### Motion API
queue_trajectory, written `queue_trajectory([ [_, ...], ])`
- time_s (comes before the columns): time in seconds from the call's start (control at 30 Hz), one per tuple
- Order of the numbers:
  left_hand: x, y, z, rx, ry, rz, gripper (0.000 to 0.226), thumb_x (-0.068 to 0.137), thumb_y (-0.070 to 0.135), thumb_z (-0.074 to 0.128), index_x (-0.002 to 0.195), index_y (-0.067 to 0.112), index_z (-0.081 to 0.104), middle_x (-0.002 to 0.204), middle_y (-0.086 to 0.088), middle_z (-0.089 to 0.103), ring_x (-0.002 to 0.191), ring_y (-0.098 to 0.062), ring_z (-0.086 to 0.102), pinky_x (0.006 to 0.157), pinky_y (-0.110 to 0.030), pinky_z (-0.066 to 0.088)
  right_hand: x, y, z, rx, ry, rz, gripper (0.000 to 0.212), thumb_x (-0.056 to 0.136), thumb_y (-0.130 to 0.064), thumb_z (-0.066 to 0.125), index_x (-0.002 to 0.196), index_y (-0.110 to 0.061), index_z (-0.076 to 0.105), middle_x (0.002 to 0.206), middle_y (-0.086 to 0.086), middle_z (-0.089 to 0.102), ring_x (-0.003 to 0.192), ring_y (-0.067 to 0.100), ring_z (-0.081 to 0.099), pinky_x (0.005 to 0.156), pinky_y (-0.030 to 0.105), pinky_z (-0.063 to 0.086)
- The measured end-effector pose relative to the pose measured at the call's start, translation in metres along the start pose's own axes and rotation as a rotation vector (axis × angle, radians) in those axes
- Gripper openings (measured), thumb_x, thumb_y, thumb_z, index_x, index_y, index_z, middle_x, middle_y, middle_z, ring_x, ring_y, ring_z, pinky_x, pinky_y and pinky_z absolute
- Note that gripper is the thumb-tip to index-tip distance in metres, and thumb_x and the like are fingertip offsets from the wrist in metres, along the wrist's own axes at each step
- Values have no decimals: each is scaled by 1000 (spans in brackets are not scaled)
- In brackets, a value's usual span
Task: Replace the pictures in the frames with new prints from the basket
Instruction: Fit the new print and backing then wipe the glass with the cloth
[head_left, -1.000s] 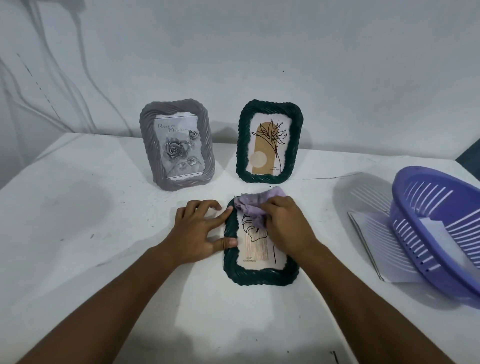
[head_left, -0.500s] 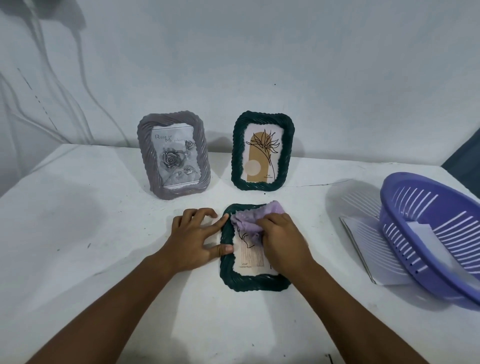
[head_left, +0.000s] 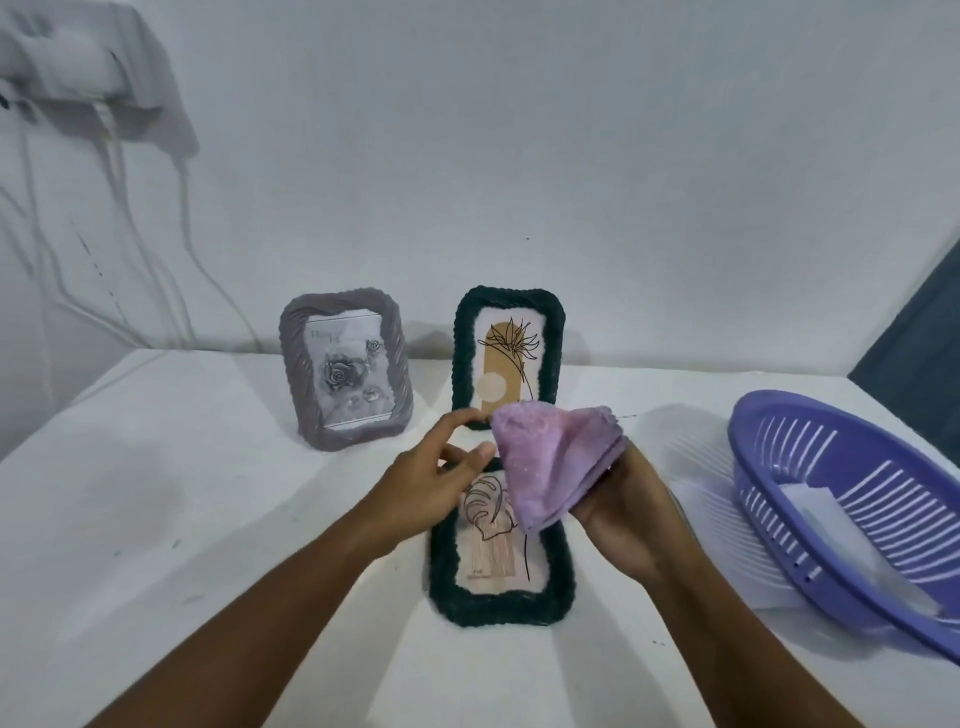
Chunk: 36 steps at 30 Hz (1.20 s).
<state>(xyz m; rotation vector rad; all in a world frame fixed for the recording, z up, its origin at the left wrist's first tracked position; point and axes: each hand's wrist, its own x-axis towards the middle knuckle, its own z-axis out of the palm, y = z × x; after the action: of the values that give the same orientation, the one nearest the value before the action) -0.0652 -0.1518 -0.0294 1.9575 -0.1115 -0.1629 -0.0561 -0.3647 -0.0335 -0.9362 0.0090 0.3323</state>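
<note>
A dark green frame with a leaf print lies flat on the white table in front of me. My right hand holds a folded purple cloth lifted above the frame's upper half. My left hand hovers over the frame's top left corner, fingers apart, thumb near the cloth's edge, holding nothing. Two frames stand upright at the back: a grey frame with a rose print and a second dark green frame with a flower print. A purple basket with white prints inside sits at the right.
White sheets lie under the basket's left side. A wall rises right behind the standing frames, with cables hanging at the left. A dark panel stands at the far right.
My right hand has lifted the purple cloth off the lying frame's glass. My left hand has come off the frame's left edge and risen. The camera has tilted up.
</note>
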Motion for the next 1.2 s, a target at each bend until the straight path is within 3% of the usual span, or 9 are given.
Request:
queue_trajectory([
  [0.17, -1, 22, 10, -450, -24, -43, 33, 89, 15, 63, 115, 34, 54, 108, -18, 62, 95, -31, 67, 74, -39, 59, -1, 3, -1, -37, -55, -52, 50, 97, -36, 41, 133, -2, 46, 131, 20, 55, 121, 37, 51, 101, 48, 44],
  [0.33, -1, 21, 3, -472, 64, -48, 18, 90, 3, 58, 99, 15, 68, 113, -11, 57, 99, -27, 63, 69, -35, 57, 0, 0, -3, -202, 40, -35, 40, 93, -40, 50, 131, -26, 48, 126, 2, 60, 112, 29, 60, 80, 42, 56],
  [0.4, -3, 18, -1, -447, 98, -57, 21, 91, 4, 56, 99, 18, 70, 113, -8, 58, 98, -25, 61, 68, -34, 57, -1, -1, -5, -320, 84, -50, 42, 93, -24, 56, 130, -37, 43, 120, 1, 59, 107, 29, 60, 71, 41, 56],
  [0.47, -7, 15, -7, -430, 107, -62, 27, 89, 2, 59, 105, 21, 69, 115, -5, 58, 98, -24, 62, 73, -39, 59, -1, 1, -1, -429, 20, -58, 43, 88, -6, 61, 122, -33, 55, 119, 8, 59, 105, 33, 60, 69, 39, 56],
  [0.57, -17, 5, -25, -433, 108, -69, 45, 81, -7, 63, 117, 20, 65, 120, -3, 58, 99, -26, 63, 75, -42, 58, 4, 11, 16, -548, -81, -55, 43, 81, 1, 68, 112, -29, 66, 128, 5, 53, 109, 32, 57, 81, 42, 57],
  [0.7, -34, -18, -60, -309, 256, -106, 50, 79, -8, 61, 117, 24, 66, 120, -3, 63, 104, -30, 63, 89, -48, 53, 20, 40, 50, -660, -166, 0, 53, 78, -4, 73, 120, -34, 61, 127, -1, 47, 107, 28, 58, 79, 40, 58],
  [0.87, -61, -48, -93, -57, 386, -212, 58, 65, 9, 59, 119, 28, 65, 94, -13, 72, 70, -16, 60, 65, -25, 48, 36, 96, 87, -896, -201, -3, 65, 74, -14, 75, 132, -31, 50, 134, 0, 47, 114, 22, 56, 96, 44, 50],
  [1.0, -76, -70, -103, 181, 412, -242, 54, 71, 8, 56, 122, 24, 62, 113, -1, 66, 90, -15, 64, 78, -27, 48, 37, 122, 103, -1118, -230, -19, 68, 78, -15, 72, 140, -19, 43, 137, 3, 44, 120, 20, 50, 98, 26, 42],
  [1.2, -78, -92, -106, 442, 378, -256, 50, 77, 2, 60, 125, 16, 61, 126, -5, 54, 100, -21, 59, 87, -21, 40, 34, 131, 110, -1309, -289, -9, 68, 80, -22, 72, 141, -15, 42, 134, 8, 42, 119, 21, 47, 91, 16, 34],
])
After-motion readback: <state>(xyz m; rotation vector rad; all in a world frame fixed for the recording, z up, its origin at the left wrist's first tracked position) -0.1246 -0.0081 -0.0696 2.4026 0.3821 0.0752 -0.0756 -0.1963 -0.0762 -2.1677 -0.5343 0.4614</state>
